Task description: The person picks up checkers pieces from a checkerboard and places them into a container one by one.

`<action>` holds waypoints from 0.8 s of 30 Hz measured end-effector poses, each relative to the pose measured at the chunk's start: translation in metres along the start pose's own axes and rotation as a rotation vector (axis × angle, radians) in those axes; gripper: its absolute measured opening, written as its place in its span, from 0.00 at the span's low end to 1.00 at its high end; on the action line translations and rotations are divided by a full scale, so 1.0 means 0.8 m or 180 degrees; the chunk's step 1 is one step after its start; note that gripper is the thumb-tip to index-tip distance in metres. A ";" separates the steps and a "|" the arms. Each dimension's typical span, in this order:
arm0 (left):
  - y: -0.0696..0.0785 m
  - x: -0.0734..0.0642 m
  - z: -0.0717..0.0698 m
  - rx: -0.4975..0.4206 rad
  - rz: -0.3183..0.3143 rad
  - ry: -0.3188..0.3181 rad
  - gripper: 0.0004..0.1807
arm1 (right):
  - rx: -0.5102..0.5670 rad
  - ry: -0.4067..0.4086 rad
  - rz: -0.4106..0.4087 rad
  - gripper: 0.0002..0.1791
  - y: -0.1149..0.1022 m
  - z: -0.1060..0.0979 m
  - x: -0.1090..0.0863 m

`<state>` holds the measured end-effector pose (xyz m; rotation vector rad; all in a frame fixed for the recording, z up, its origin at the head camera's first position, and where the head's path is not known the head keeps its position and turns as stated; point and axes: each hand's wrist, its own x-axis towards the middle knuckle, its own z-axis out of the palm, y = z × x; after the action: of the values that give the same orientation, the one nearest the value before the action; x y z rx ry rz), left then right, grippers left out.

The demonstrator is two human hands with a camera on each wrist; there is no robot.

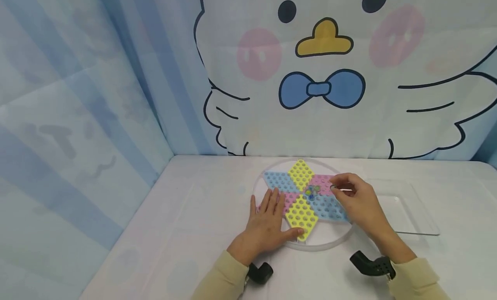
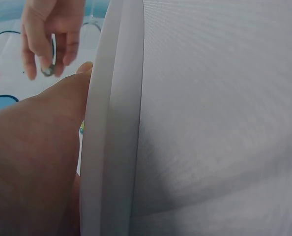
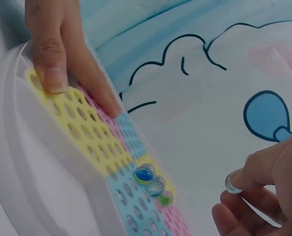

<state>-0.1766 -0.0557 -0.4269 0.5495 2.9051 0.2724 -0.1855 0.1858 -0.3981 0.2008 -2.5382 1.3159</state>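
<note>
A round white game board with a star of yellow, blue and pink hole-filled sections lies on the table. My left hand rests on its near left side with fingers spread, the thumb over the near yellow section. Between thumb and fingertips my right hand pinches a clear glass marble, held above the board's right side. Several glass marbles, with blue, green and yellow swirls, sit in holes around the star's middle. In the left wrist view the board's side wall fills much of the picture.
A clear plastic tray lies to the right of the board, partly behind my right forearm. The white-covered table ends at a printed curtain with a cartoon figure. Another curtain hangs along the left.
</note>
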 end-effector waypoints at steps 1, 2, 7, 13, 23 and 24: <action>0.000 0.000 0.000 0.0004 0.0002 0.0015 0.59 | 0.0027 0.0026 -0.0021 0.13 -0.002 -0.002 0.001; -0.001 0.000 -0.001 -0.0004 0.0001 0.0026 0.59 | 0.0046 0.0041 -0.0032 0.13 -0.003 -0.004 0.001; -0.003 -0.002 0.001 -0.0035 -0.0027 0.0004 0.59 | 0.0042 0.0041 0.0038 0.14 -0.006 -0.010 0.001; -0.003 0.000 0.002 -0.0068 0.0010 0.0006 0.59 | 0.0097 0.0106 0.0019 0.13 -0.007 -0.019 0.001; -0.001 0.002 0.001 -0.0055 0.0011 0.0008 0.59 | 0.0046 0.0272 0.0138 0.14 -0.004 -0.038 0.004; -0.001 0.002 0.001 -0.0059 0.0000 -0.0011 0.59 | 0.0018 0.0281 0.0156 0.14 -0.003 -0.040 0.004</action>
<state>-0.1783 -0.0554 -0.4279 0.5464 2.8963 0.2976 -0.1818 0.2107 -0.3775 0.0802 -2.4806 1.3198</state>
